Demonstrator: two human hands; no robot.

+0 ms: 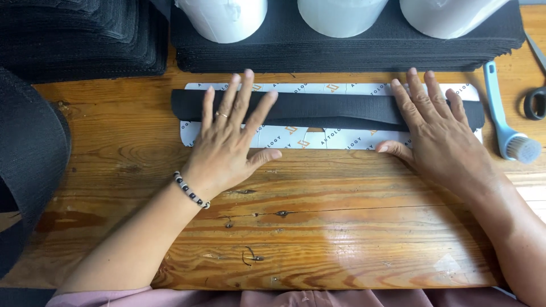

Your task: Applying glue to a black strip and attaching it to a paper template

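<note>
Head view: left hand point(230, 145) and right hand point(438, 136) press flat, grip open, on a black fabric strip point(330, 108) over white printed card point(335, 138) on the wooden tabletop point(318, 227).

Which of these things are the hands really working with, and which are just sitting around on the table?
In use:
left hand and right hand, both flat on the black fabric strip
white printed card under the strip

Lying about:
blue brush
scissors
stacks of black fabric
white rolls
wooden table
</note>
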